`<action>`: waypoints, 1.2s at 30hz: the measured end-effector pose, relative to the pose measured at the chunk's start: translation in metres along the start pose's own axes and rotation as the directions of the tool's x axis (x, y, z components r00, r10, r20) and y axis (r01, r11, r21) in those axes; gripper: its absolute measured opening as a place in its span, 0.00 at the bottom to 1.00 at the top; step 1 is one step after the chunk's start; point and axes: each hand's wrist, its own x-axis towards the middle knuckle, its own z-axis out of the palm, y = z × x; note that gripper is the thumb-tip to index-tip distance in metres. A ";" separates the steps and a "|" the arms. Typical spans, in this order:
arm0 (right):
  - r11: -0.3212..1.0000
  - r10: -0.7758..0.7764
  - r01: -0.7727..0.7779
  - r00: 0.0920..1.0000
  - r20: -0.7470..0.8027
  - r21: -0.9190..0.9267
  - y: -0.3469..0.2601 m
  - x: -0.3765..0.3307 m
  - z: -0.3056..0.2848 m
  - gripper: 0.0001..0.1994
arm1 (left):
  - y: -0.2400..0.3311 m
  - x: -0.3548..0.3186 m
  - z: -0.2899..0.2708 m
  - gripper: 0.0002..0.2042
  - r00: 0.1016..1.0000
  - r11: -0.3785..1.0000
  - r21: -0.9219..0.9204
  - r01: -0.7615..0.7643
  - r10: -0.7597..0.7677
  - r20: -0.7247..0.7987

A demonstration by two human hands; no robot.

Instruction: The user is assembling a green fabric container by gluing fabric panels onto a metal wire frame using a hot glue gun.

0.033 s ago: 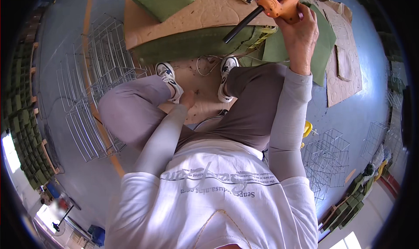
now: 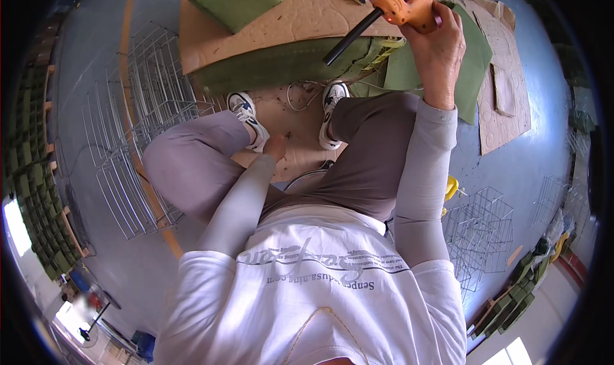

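Note:
My right hand (image 2: 441, 55) is wrapped round an orange hot glue gun (image 2: 419, 10) at the top right. A black glue stick (image 2: 354, 37) juts out of the gun, slanting down to the left over the green panel. My left hand (image 2: 275, 147) hangs between my knees beside the left shoe, touching no object I can make out; its fingers are mostly hidden. In front of my feet stands a green panel (image 2: 288, 64) with yellowish strands at its right end. Another green piece (image 2: 233, 3) lies on the cardboard (image 2: 300, 16) behind it.
Wire racks (image 2: 147, 96) stand on the floor to the left, more wire frames (image 2: 480, 230) to the right. A yellow object (image 2: 451, 188) is by my right elbow. Cardboard sheets (image 2: 505, 96) lie at the right. Green pieces (image 2: 35, 192) are stacked along the far left.

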 end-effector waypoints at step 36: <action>-0.449 0.029 -0.454 0.854 0.520 0.770 -0.021 0.009 0.005 0.23 | 0.163 0.017 -0.389 0.12 0.850 0.607 -0.598 -0.523 0.328 -0.412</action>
